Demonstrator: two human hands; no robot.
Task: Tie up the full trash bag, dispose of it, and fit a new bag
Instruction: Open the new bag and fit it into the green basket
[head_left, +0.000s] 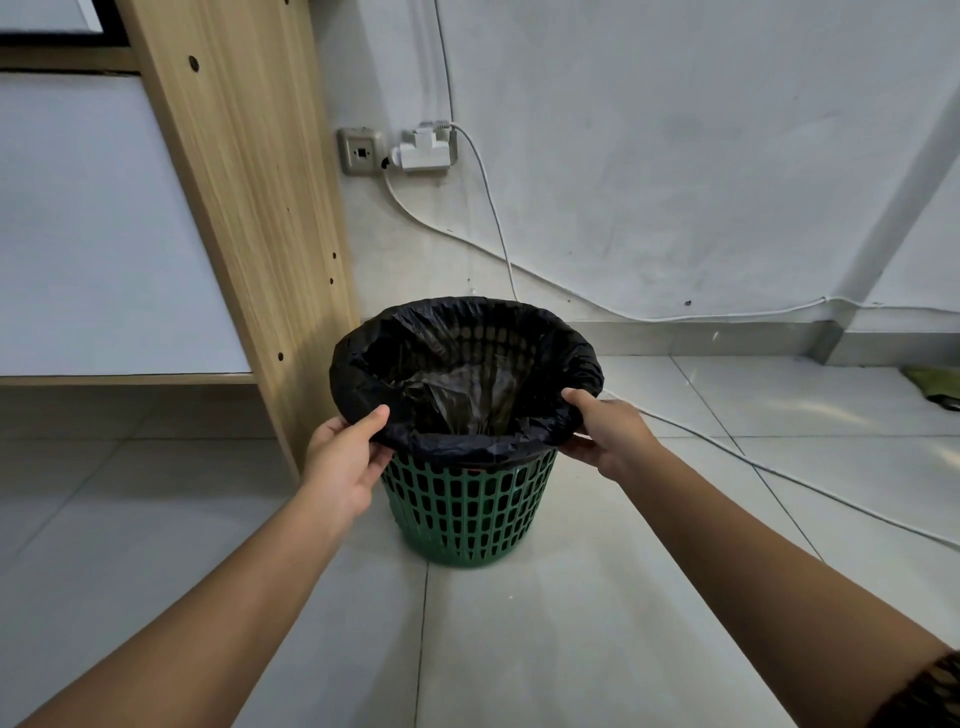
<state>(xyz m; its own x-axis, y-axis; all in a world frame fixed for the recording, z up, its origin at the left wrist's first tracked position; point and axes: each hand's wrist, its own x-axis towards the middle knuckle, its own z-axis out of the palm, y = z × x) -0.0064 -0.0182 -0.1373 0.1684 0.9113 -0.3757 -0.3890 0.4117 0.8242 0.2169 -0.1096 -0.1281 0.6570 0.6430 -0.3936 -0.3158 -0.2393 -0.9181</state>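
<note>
A green slotted plastic bin (467, 509) stands upright on the tiled floor. A black trash bag (457, 343) lines it, with its mouth folded out over the rim; the inside looks hollow, with only crumpled plastic showing. My left hand (345, 457) pinches the folded bag edge at the bin's near-left rim, thumb on top. At the near-right rim my right hand (605, 434) grips the bag edge the same way. Both hands are closed on the plastic.
A tall wooden furniture panel (244, 208) stands just left of the bin. On the wall behind, a socket with a white adapter (423, 148) feeds cables (779, 473) that trail across the floor to the right. A green object (935, 384) lies far right.
</note>
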